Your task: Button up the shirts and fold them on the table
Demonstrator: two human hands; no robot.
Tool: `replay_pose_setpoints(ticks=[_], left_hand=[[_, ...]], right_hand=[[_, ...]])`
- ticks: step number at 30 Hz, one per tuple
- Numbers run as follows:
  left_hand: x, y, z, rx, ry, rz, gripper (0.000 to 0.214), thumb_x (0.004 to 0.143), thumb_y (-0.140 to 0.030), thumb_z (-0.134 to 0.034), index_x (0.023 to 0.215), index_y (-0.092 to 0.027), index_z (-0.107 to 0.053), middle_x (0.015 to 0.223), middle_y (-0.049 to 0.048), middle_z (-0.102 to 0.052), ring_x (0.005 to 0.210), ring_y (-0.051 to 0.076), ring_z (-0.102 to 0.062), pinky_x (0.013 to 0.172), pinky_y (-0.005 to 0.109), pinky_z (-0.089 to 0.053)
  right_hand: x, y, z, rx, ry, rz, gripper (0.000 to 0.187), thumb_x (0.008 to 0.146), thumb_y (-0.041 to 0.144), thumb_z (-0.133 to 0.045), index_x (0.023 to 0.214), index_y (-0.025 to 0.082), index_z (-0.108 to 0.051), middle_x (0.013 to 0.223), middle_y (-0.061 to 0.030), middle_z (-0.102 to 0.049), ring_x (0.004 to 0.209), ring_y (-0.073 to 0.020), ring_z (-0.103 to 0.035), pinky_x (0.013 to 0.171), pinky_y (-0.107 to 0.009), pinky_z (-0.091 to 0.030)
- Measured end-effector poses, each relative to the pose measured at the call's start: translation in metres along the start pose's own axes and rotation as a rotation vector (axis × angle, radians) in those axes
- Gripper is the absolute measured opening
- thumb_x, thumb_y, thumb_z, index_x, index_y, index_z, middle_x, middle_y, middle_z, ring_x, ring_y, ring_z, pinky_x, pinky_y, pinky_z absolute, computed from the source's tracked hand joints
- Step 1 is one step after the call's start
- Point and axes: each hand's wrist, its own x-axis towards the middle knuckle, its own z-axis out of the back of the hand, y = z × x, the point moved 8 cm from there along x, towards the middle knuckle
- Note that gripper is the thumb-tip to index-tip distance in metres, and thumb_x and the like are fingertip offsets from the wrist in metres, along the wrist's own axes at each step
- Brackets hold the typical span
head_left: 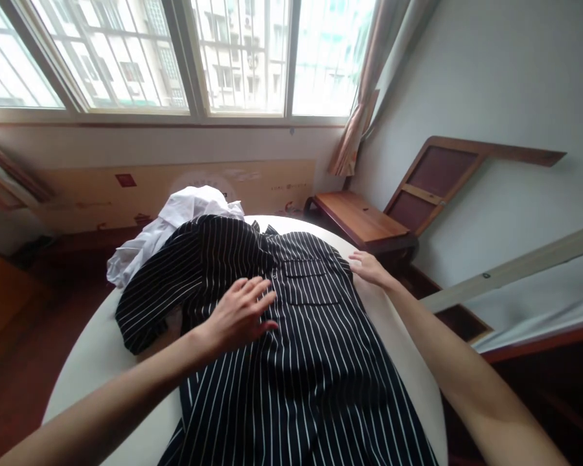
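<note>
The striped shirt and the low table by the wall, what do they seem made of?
The striped shirt looks like thin woven cloth, matte, maybe cotton or a blend: it drapes and creases softly under the left hand. The low table looks like reddish-brown wood or veneer, smooth and semi-gloss: window light sheens on its top.

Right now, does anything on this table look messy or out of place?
Yes. A white garment lies crumpled at the far edge of the table, right behind the striped shirt. The shirt's sleeve beside the left hand is bunched and folded, while the right hand touches its other edge.
</note>
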Motion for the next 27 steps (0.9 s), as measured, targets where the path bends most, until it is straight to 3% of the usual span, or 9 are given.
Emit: replay_pose_setpoints(ticks=[2,5,10,14,17,20,23,25,27], left_hand=[[-0.017,-0.021,-0.031,-0.097,0.134,-0.063,0.069,0.08,-0.068,-0.043,0.139,-0.03,-0.039,0.148,0.0078,-0.034,0.135,0.032,-0.028,0.108,0.051,-0.023],[-0.036,-0.019,-0.067,-0.186,0.294,-0.027,0.085,0.073,-0.078,-0.039,0.145,-0.035,-0.024,0.154,0.0076,-0.019,0.139,0.04,-0.015,0.107,0.062,-0.016],[-0.05,-0.008,-0.081,-0.222,0.34,0.009,0.081,0.077,-0.075,-0.035,0.146,-0.038,-0.014,0.156,0.0044,-0.008,0.141,0.039,-0.004,0.107,0.065,-0.009],[-0.054,-0.008,-0.081,-0.21,0.321,0.011,0.079,0.079,-0.074,-0.034,0.146,-0.038,-0.013,0.156,0.0033,-0.007,0.141,0.038,-0.003,0.108,0.064,-0.007],[-0.055,-0.007,-0.085,-0.2,0.297,0.011,0.078,0.079,-0.073,-0.034,0.146,-0.038,-0.013,0.155,0.003,-0.008,0.141,0.037,-0.003,0.108,0.064,-0.007],[-0.056,-0.005,-0.087,-0.195,0.281,0.012,0.078,0.079,-0.073,-0.036,0.146,-0.038,-0.014,0.155,0.0032,-0.01,0.141,0.037,-0.004,0.109,0.063,-0.006],[-0.056,-0.005,-0.086,-0.191,0.268,0.009,0.077,0.079,-0.072,-0.037,0.146,-0.038,-0.017,0.155,0.0033,-0.012,0.141,0.037,-0.006,0.109,0.062,-0.006],[-0.056,-0.006,-0.085,-0.194,0.262,0.008,0.077,0.079,-0.072,-0.038,0.146,-0.038,-0.018,0.155,0.0034,-0.013,0.142,0.036,-0.006,0.109,0.062,-0.006],[-0.055,-0.006,-0.085,-0.205,0.259,0.009,0.077,0.079,-0.072,-0.038,0.145,-0.037,-0.019,0.155,0.0035,-0.013,0.142,0.036,-0.006,0.109,0.062,-0.005]], right_hand=[[-0.014,0.005,-0.01,0.065,0.091,0.046,0.033,0.078,0.032,-0.058,0.105,0.014,-0.067,0.12,-0.0137,-0.061,0.121,-0.0284,-0.05,0.105,-0.042,-0.036],[-0.034,0.03,-0.022,0.213,0.137,0.124,0.04,0.074,0.036,-0.063,0.109,0.016,-0.063,0.123,-0.0134,-0.058,0.121,-0.0305,-0.049,0.103,-0.047,-0.036],[-0.046,0.068,-0.023,0.593,0.063,0.083,0.037,0.076,0.039,-0.061,0.104,0.016,-0.054,0.094,-0.0073,-0.067,0.086,-0.0203,-0.061,0.08,-0.036,-0.049],[-0.029,0.08,0.024,0.592,-0.06,0.124,0.035,0.077,0.045,-0.06,0.099,0.017,-0.057,0.087,-0.0052,-0.066,0.078,-0.0183,-0.061,0.073,-0.032,-0.049],[-0.021,0.093,0.083,0.237,-0.285,0.301,0.02,0.079,0.034,-0.06,0.09,0.017,-0.064,0.091,-0.0065,-0.063,0.089,-0.0204,-0.059,0.083,-0.033,-0.046],[-0.026,0.103,0.108,-0.091,-0.377,0.43,0.018,0.085,0.024,-0.052,0.097,0.018,-0.065,0.098,-0.0087,-0.06,0.093,-0.0219,-0.056,0.086,-0.036,-0.044],[-0.042,0.105,0.088,-0.323,-0.334,0.56,0.025,0.088,0.016,-0.043,0.101,0.02,-0.064,0.105,-0.0103,-0.059,0.1,-0.0235,-0.053,0.091,-0.04,-0.039],[-0.053,0.097,0.058,-0.396,-0.194,0.605,0.024,0.085,0.014,-0.045,0.099,0.017,-0.065,0.104,-0.0116,-0.061,0.099,-0.0241,-0.054,0.093,-0.04,-0.038],[-0.059,0.078,0.027,-0.405,-0.015,0.537,0.021,0.079,0.013,-0.05,0.093,0.015,-0.065,0.097,-0.0114,-0.064,0.093,-0.0228,-0.057,0.089,-0.037,-0.04]])
